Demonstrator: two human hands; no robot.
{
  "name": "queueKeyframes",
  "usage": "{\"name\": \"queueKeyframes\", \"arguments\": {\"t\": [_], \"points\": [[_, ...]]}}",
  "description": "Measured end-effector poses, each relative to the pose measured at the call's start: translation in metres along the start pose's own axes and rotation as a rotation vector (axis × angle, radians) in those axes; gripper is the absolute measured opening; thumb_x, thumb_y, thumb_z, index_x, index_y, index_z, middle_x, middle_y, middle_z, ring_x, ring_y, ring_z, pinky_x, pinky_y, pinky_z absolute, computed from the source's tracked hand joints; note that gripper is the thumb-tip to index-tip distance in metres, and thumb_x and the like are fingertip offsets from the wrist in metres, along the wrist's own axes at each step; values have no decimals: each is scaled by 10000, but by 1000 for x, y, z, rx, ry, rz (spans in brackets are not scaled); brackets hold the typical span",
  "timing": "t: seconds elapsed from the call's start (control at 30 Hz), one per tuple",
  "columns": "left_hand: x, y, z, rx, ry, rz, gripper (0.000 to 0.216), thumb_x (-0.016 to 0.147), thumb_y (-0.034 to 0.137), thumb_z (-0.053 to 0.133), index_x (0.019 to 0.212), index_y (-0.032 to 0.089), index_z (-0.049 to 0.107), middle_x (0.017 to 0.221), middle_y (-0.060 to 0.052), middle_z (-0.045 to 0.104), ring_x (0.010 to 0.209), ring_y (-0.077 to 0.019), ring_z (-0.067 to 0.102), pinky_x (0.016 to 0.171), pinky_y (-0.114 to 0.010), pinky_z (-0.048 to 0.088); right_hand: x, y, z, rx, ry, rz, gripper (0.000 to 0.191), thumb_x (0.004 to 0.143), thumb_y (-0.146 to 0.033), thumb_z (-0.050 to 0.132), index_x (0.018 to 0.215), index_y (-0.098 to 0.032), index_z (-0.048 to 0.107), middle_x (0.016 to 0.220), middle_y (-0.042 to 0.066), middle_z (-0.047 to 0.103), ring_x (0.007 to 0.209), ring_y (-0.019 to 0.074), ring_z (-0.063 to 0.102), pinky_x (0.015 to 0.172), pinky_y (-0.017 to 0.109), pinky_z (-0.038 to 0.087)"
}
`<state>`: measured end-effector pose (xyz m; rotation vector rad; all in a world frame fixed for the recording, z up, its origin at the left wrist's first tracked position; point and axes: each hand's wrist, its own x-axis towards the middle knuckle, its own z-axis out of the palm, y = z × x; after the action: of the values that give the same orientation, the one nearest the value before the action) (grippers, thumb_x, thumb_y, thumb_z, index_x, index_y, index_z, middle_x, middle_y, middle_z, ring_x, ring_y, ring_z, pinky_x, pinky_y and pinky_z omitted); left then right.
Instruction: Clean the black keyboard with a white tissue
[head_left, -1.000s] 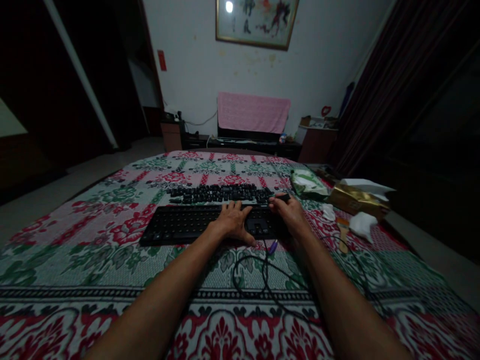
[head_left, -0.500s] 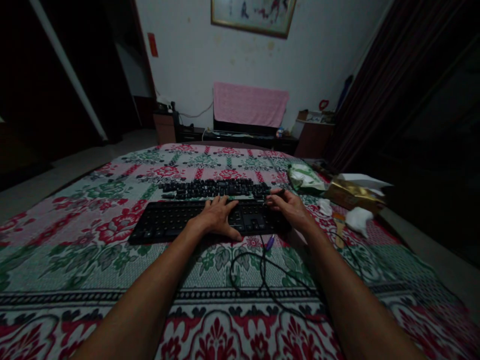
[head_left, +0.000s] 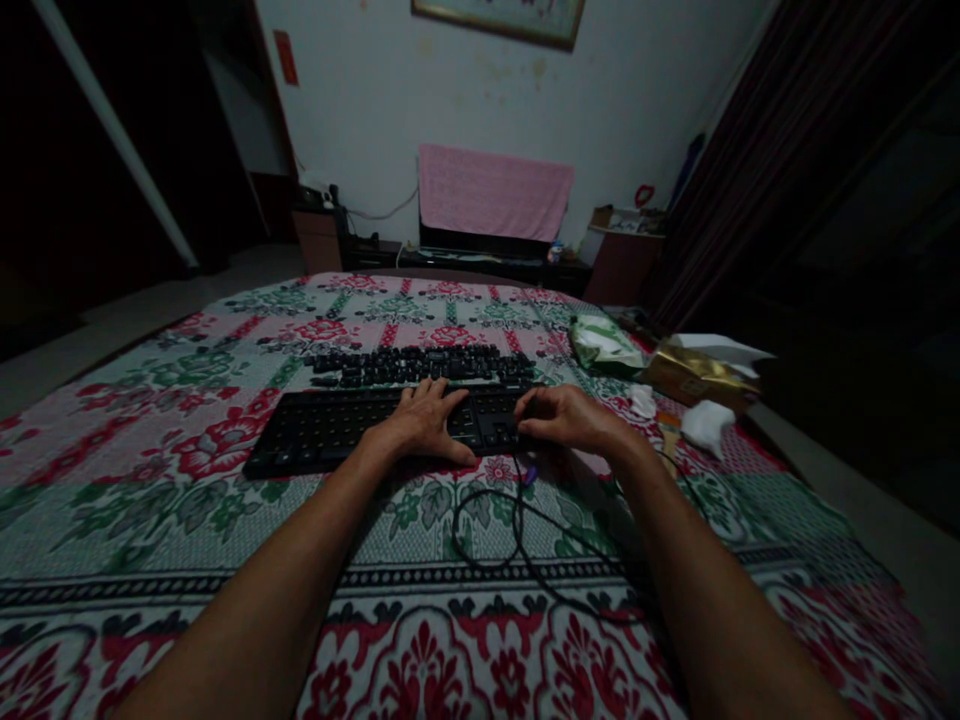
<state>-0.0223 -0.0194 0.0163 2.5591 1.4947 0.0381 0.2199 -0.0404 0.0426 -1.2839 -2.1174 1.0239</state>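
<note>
The keyboard [head_left: 322,430] lies flat on the cloth-covered desk [head_left: 405,290], directly under both hands, its long side running left to right and most of its rows showing small bare sockets where keys would sit. The left hand [head_left: 424,420] rests on the middle of it, palm down with the fingers spread toward the far edge and the thumb stretched right along the near edge, so that the longer stretch of keyboard shows to the left of this hand and a shorter one between the two hands. The right hand [head_left: 562,415] is at the right end, covering that corner, with thumb and fingers curled toward each other over the keys; whether something dark is pinched between them, I cannot tell. Just beyond the far edge, a band of loose keycaps [head_left: 420,365] lies roughly parallel to the keyboard. On the near side, a black cable [head_left: 517,510] loops over the cloth, with a purple plug [head_left: 531,475] close by the right hand. Farther right lie a small wad [head_left: 642,401] of white tissue, a brush [head_left: 669,430] and a larger wad [head_left: 709,427], with a green pack [head_left: 604,343] and a gold box [head_left: 697,378] behind them. Beyond the desk, a pink towel [head_left: 495,195] hangs against the wall.
</note>
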Motion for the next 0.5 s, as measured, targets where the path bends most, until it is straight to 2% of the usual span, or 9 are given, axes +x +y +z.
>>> {"name": "queueKeyframes", "arguments": {"t": [0.27, 0.4, 0.5], "points": [[0, 0, -1, 2, -14, -8, 1124, 453, 807, 542, 1403, 269, 272, 1476, -120, 216, 1330, -385, 179, 1050, -531, 191, -3, -14, 2, -336, 6, 2, 152, 695, -170, 592, 839, -179, 641, 645, -36, 623, 585, 96, 547, 565, 199, 396], [1, -1, 0, 7, 12, 6, 1132, 448, 809, 543, 1403, 262, 276, 1466, -125, 229, 1318, -383, 197, 1046, -526, 201, -5, -18, 2, -356, 0, 11, 158, 691, -189, 603, 840, -173, 652, 650, -31, 627, 588, 100, 544, 565, 203, 395], [1, -1, 1, 8, 19, 4, 1137, 443, 815, 539, 1403, 264, 278, 1463, -129, 229, 1312, -383, 204, 1043, -527, 206, -5, -13, 0, -259, -20, 22, 166, 696, -214, 600, 851, -168, 640, 674, -21, 627, 600, 103, 550, 568, 207, 408]]}}
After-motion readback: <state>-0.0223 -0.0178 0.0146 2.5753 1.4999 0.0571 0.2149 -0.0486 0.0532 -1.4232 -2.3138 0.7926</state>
